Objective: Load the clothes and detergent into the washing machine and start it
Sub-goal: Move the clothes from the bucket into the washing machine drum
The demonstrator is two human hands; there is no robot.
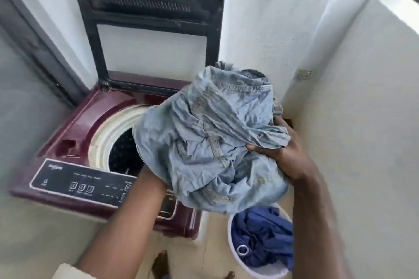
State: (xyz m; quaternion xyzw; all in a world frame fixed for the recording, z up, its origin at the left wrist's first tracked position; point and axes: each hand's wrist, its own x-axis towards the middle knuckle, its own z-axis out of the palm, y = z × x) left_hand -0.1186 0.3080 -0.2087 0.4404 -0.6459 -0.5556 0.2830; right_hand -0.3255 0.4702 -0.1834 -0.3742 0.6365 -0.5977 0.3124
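A maroon top-loading washing machine (pixel 74 133) stands at the left with its dark lid (pixel 149 29) raised against the wall. Its round drum opening (pixel 122 149) shows a dark inside. I hold a big crumpled bundle of light blue denim clothes (pixel 204 133) above the right part of the opening. My right hand (pixel 283 154) grips the bundle from the right side. My left hand (pixel 150 180) is under the bundle's near left edge, its fingers hidden by the cloth. No detergent is in view.
A white laundry basket (pixel 258 270) with dark blue clothes (pixel 263 238) sits on the tiled floor at the lower right. The control panel (pixel 81 181) lies along the machine's near edge. White walls close in on the right, a grey door frame on the left.
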